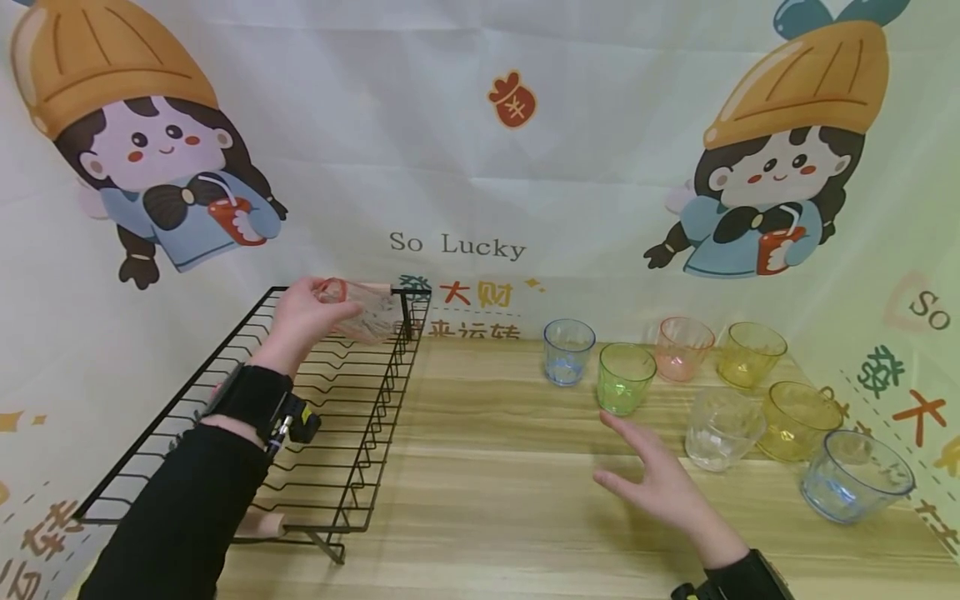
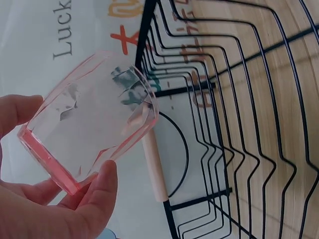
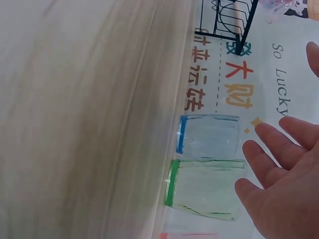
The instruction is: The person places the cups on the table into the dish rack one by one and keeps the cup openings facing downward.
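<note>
My left hand [image 1: 303, 321] grips a clear glass with a pink tint [image 2: 94, 119] by its base end, thumb and fingers around it. The glass is tipped on its side, mouth away from the palm, over the far end of a black wire rack [image 1: 322, 528]. Whether it touches the wires cannot be told. On the right, my right hand [image 1: 663, 483] is held with fingers extended, holding nothing. Nearest to it is an upright green glass [image 1: 626, 379], with a blue glass [image 1: 568, 354] just beyond. The right wrist view shows the fingers close to the green glass [image 3: 207, 189].
Further right on the wooden table [image 1: 480, 500] are a pink glass [image 1: 684, 354], two yellow glasses, a clear glass [image 1: 722, 433] and a wide blue glass [image 1: 855, 483]. The rack has pale wooden handles [image 2: 155, 169] at its ends. A printed cloth [image 1: 450, 150] hangs behind.
</note>
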Demonstrator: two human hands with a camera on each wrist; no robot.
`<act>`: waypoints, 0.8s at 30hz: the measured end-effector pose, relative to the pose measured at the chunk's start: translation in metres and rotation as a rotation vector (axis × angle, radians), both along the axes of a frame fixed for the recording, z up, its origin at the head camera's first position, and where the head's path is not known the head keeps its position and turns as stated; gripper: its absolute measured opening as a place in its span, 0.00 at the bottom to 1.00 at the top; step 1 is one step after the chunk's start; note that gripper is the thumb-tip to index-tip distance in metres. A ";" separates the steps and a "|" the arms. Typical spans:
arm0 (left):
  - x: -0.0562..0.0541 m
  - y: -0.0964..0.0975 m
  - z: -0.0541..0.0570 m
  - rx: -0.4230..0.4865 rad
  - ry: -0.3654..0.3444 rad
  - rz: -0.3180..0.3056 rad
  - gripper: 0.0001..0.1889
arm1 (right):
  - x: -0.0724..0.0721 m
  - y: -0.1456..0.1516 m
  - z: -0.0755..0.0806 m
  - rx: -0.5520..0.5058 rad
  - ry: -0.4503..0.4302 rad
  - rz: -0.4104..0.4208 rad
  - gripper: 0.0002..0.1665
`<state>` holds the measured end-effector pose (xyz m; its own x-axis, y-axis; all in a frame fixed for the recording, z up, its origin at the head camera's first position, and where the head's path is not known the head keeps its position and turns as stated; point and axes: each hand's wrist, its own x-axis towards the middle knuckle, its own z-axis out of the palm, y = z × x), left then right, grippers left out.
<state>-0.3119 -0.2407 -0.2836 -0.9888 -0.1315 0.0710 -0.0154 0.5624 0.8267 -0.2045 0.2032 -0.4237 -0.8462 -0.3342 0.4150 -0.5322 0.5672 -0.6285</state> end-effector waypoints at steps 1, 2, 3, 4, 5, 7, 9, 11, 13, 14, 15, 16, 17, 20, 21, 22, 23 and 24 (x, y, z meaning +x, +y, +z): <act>-0.002 -0.001 -0.001 -0.021 0.005 0.005 0.41 | 0.000 0.000 0.000 0.007 0.000 -0.002 0.42; -0.004 -0.002 -0.002 -0.048 0.011 0.010 0.40 | -0.001 0.001 0.000 0.015 0.002 -0.006 0.42; -0.006 -0.003 -0.003 -0.075 0.014 0.017 0.40 | -0.001 0.001 0.000 0.024 0.002 -0.011 0.42; -0.007 -0.003 -0.004 -0.098 0.019 0.024 0.39 | -0.002 0.001 -0.001 0.032 0.002 -0.015 0.42; -0.009 -0.004 -0.004 -0.123 0.024 0.032 0.39 | -0.003 0.002 -0.001 0.044 0.002 -0.018 0.43; -0.011 -0.006 -0.005 -0.169 0.031 0.054 0.39 | -0.004 0.003 -0.001 0.068 0.008 -0.025 0.43; -0.013 -0.007 -0.007 -0.188 0.033 0.065 0.39 | -0.005 0.003 -0.001 0.092 0.009 -0.031 0.44; -0.017 -0.010 -0.009 -0.196 0.033 0.075 0.40 | -0.006 0.003 -0.001 0.115 0.017 -0.035 0.44; -0.020 -0.013 -0.012 -0.209 0.031 0.089 0.40 | -0.007 0.003 0.000 0.134 0.025 -0.036 0.45; -0.022 -0.015 -0.013 -0.220 0.033 0.101 0.40 | -0.007 0.003 0.000 0.140 0.028 -0.036 0.45; -0.024 -0.017 -0.015 -0.238 0.036 0.114 0.40 | -0.007 0.003 0.000 0.146 0.031 -0.034 0.45; -0.026 -0.019 -0.016 -0.255 0.040 0.130 0.40 | -0.007 0.003 0.000 0.151 0.034 -0.031 0.45; -0.027 -0.021 -0.017 -0.271 0.045 0.145 0.39 | -0.007 0.003 0.000 0.154 0.037 -0.028 0.45; -0.030 -0.026 -0.020 -0.307 0.064 0.194 0.38 | -0.008 0.003 0.000 0.161 0.044 -0.022 0.45; -0.031 -0.028 -0.021 -0.309 0.068 0.207 0.38 | -0.008 0.003 0.000 0.163 0.046 -0.022 0.45; -0.032 -0.029 -0.022 -0.308 0.070 0.220 0.39 | -0.008 0.003 0.000 0.164 0.048 -0.021 0.45; -0.032 -0.030 -0.022 -0.311 0.073 0.234 0.39 | -0.008 0.004 0.000 0.165 0.051 -0.021 0.45; -0.033 -0.031 -0.023 -0.309 0.076 0.247 0.39 | -0.008 0.004 0.001 0.166 0.054 -0.020 0.45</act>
<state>-0.3445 -0.2715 -0.3065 -0.9203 -0.3259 0.2163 -0.1269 0.7718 0.6230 -0.2124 0.2070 -0.4230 -0.8315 -0.3850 0.4005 -0.5500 0.6716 -0.4965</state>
